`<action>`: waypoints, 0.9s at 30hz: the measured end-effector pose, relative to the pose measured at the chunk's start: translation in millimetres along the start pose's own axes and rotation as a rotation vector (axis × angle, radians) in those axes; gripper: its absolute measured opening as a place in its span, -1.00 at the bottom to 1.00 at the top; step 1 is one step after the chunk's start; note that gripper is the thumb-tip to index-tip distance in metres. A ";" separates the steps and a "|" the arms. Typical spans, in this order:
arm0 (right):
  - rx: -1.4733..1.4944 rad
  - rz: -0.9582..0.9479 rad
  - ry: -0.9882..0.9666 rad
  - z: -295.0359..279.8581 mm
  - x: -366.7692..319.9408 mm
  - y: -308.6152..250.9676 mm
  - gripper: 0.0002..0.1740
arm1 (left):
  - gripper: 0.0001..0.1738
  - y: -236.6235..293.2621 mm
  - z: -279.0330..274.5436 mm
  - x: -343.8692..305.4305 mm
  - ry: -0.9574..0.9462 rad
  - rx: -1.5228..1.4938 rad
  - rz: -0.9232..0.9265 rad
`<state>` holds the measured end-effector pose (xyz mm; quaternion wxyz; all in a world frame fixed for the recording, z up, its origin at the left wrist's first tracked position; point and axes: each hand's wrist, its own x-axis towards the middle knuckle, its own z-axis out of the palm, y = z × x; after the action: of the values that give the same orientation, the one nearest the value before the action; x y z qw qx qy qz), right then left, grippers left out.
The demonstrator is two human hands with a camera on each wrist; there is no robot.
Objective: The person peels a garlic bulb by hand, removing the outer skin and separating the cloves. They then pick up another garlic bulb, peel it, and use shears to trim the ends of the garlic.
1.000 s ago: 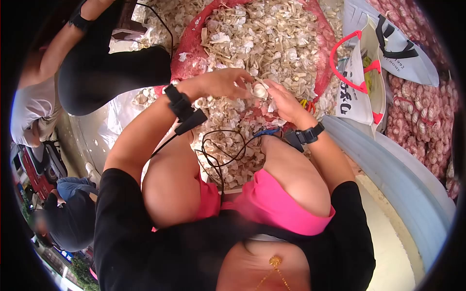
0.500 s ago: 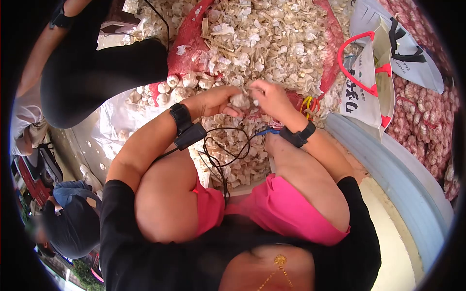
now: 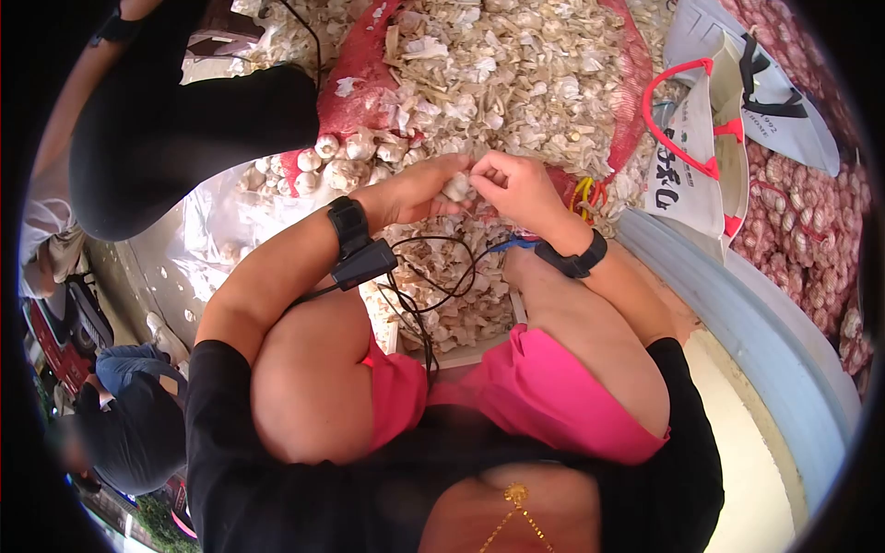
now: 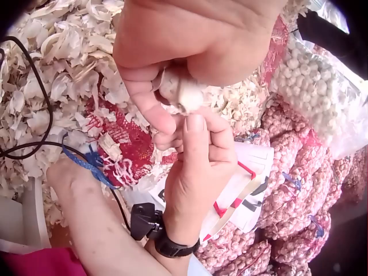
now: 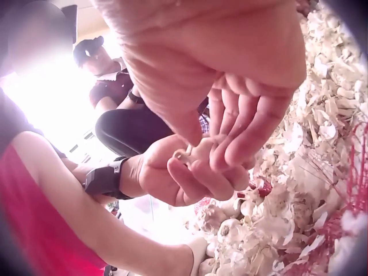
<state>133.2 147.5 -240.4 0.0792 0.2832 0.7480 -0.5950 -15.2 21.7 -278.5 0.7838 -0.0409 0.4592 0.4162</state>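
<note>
Both hands meet over the heap, just in front of the person's knees. The left hand (image 3: 417, 195) is curled closed around a garlic bulb (image 3: 457, 188). In the left wrist view its fingers (image 4: 148, 106) wrap under and behind the pale bulb, so only one papery side shows. The right hand (image 3: 518, 189) is closed too. Its thumb (image 4: 194, 127) presses up against the bulb's lower edge and the other fingers are folded in beside it, pinching the bulb from the opposite side. The bulb sits between the two hands, held up off the loose garlic skins (image 3: 516, 83) that lie piled on a red mesh sack (image 3: 355, 101).

A few whole bulbs (image 3: 343, 158) lie at the near left edge of that sack. A black cable (image 3: 433, 276) loops over the skins below the wrists. To the right stands a white bag with red handles (image 3: 687, 161), and beyond it are netted sacks of garlic (image 3: 802, 230).

Most of the held bulb is hidden by fingers. From the right wrist view only a sliver of it shows between the palms, washed out by glare. I cannot tell which end faces up, or whether any skin is loose under the thumb.
</note>
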 end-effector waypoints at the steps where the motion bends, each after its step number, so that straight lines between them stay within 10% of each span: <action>1: -0.017 -0.056 0.081 -3.0 1.1 14.4 -0.86 | -0.62 -1.4 -0.9 0.2 -0.013 -0.001 -0.001; 6: -0.169 0.138 0.728 -49.4 -6.5 159.4 -0.85 | -0.60 -1.7 -4.0 -4.0 -0.132 0.001 -0.003; 8: -0.592 0.402 0.619 -66.1 -31.2 198.7 -0.76 | -0.47 -1.5 -3.6 -5.5 -0.096 -0.015 0.001; 11: -0.445 0.475 0.568 -58.4 -54.7 228.5 -0.60 | -0.64 -4.2 -6.2 0.4 -0.064 -0.071 -0.023; 17: -0.585 0.458 0.722 -39.5 -47.3 219.5 -0.57 | -0.94 -5.7 -2.4 4.9 0.018 -0.117 -0.043; 27: -0.605 0.313 0.780 -52.0 -64.3 226.0 -0.41 | -0.83 0.4 -3.3 4.4 0.000 0.122 -0.054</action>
<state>314.9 204.7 -387.6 -0.0390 0.5569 0.8091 -0.1835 -16.8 23.2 -283.6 0.7959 -0.0055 0.4823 0.3660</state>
